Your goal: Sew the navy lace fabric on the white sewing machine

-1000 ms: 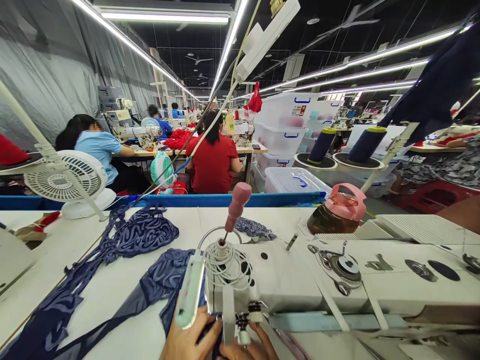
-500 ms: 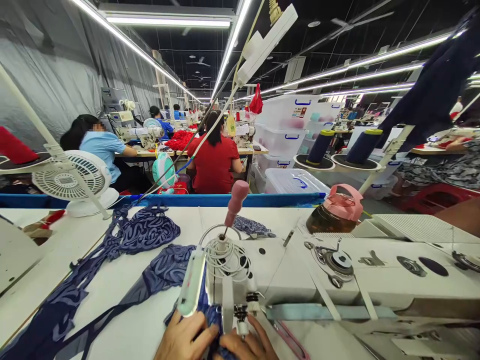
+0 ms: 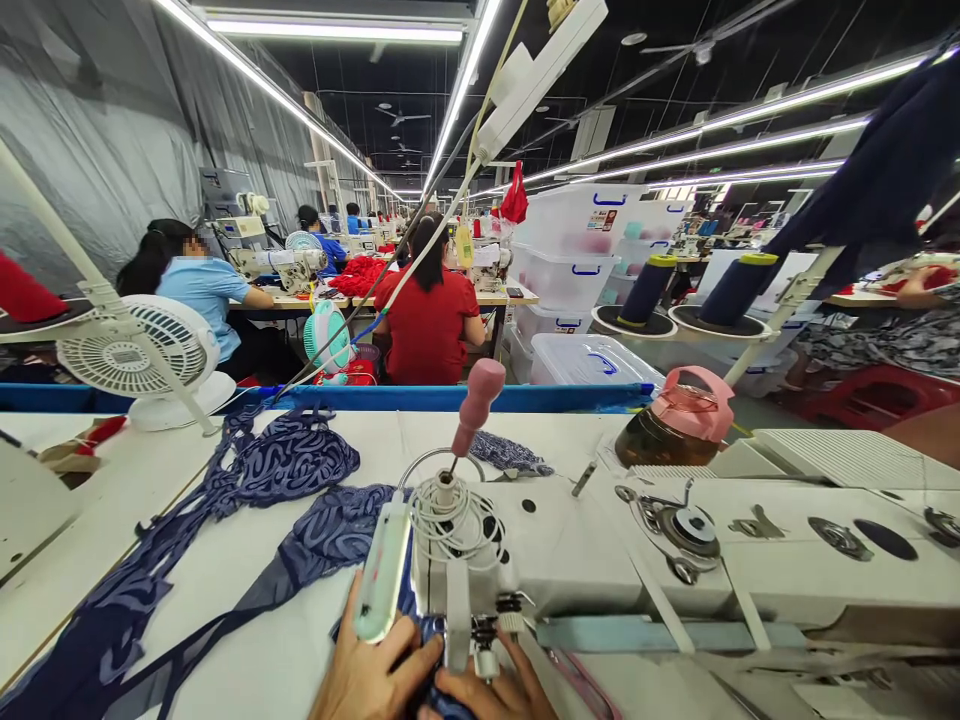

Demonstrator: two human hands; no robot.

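Now my left hand (image 3: 371,675) presses flat on the dark blue patterned lace fabric (image 3: 330,535) at the needle of the white sewing machine (image 3: 600,550), fingers (image 3: 420,655) together and stretched toward three o'clock. My right hand (image 3: 491,690) sits just at three o'clock of it, fingers closed on the same cloth under the presser foot. Since half a second ago, both hands have slid slightly toward six o'clock on the white bench (image 3: 225,560), and the fabric trails off toward nine o'clock.
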